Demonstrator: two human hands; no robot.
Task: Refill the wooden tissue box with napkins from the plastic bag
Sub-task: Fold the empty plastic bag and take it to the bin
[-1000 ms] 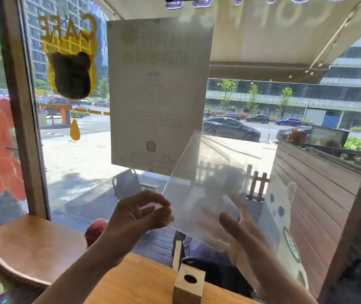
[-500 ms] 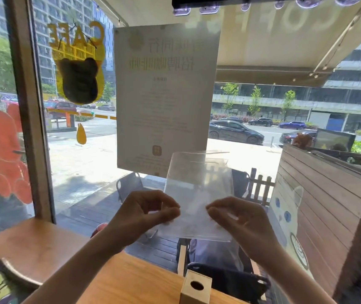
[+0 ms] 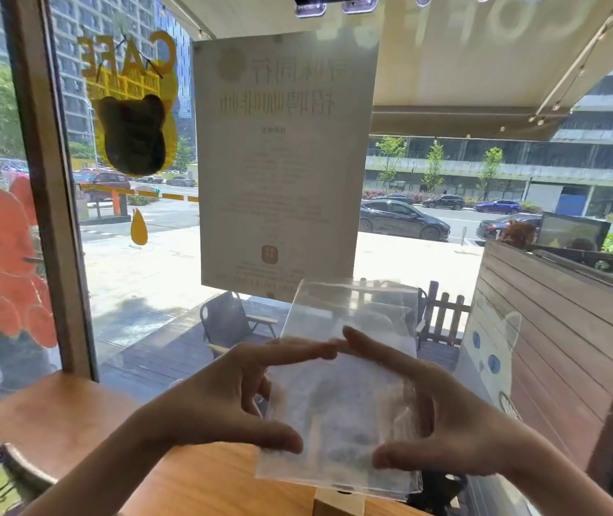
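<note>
I hold a clear plastic bag (image 3: 346, 400) in front of me, above the wooden table, with both hands. It looks see-through, with a faint whitish sheet inside. My left hand (image 3: 230, 400) grips its left edge between thumb and fingers. My right hand (image 3: 431, 415) grips the right edge, and both index fingertips meet on the bag's face. The wooden tissue box (image 3: 338, 504) shows only as a sliver at the bottom edge, directly under the bag; its opening is hidden.
The wooden table (image 3: 201, 486) runs along a window with a paper notice (image 3: 282, 162) and bear stickers on the glass. A chair back (image 3: 26, 463) sits at the lower left. A slatted wooden planter wall (image 3: 558, 348) stands outside on the right.
The bag has come down and toward me from the raised, tilted position. My right hand moved from behind it to grip its right edge. The camera view shifted, hiding most of the tissue box.
</note>
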